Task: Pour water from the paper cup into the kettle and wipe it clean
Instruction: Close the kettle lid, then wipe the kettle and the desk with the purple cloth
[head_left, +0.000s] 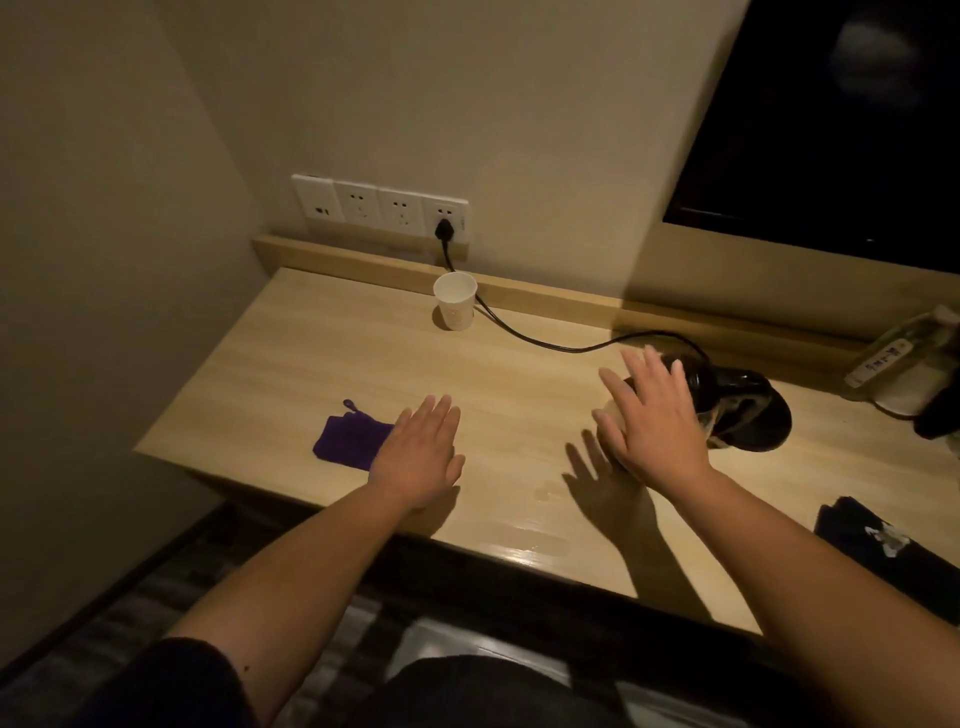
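Fingers (439, 415) flat over wooden desk (322, 353); kettle (737, 410) possibly tipped.

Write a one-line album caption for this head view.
Open hands hover between purple cloth, paper cup and kettle.

Dim warm light. Wood desk (332, 353) in a beige wall (467, 104) corner; sockets (379, 208) just above desk back, dark window (841, 130) to desk's upper right, dark floor (78, 649) below.

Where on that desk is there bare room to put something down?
Bare wood between the paper cup, purple cloth and cord. Crowded on the right: kettle, bottle, dark cloth. The front edge looks wet.
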